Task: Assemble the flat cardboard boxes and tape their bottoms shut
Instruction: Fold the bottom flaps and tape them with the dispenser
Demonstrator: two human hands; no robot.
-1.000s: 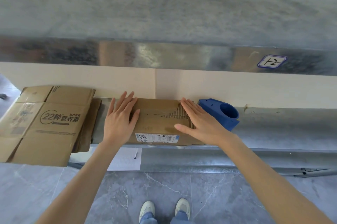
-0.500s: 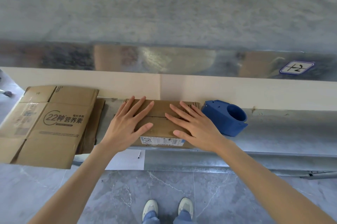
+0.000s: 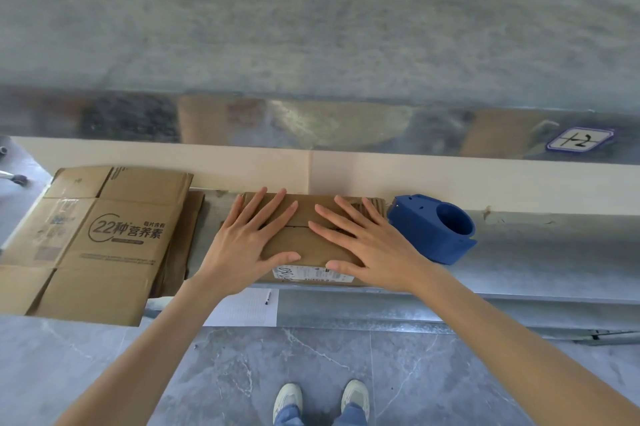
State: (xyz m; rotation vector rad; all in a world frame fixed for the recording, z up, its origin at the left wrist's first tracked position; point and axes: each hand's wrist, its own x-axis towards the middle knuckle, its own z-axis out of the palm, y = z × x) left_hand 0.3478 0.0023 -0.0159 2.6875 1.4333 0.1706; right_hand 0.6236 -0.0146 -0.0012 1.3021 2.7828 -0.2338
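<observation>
Now the small cardboard box [image 3: 306, 243] sits at the middle of the frame on the metal surface [image 3: 536, 252], pushed back towards the pale wall, with its two flaps folded down so that they meet at a seam across the top. Both hands lie flat on it, fingers straight and spread, gripping nothing: the left hand [image 3: 242, 245] presses the left part of the flaps and the right hand [image 3: 374, 249] the right part, thumbs near the front edge above a white label [image 3: 308, 274]. Just right of the box stands a blue plastic block [image 3: 433, 228] with a round hole; to the left lies a stack of flat cardboard [image 3: 114, 235], overhanging the surface's front edge. The box looks light and fairly stiff, yet the worn, creased flaps will probably spring up once the pressure comes off, so one palm should stay over the seam. For lifting or turning, the side walls near the corners offer the firmest hold; the flap middles would likely buckle.
</observation>
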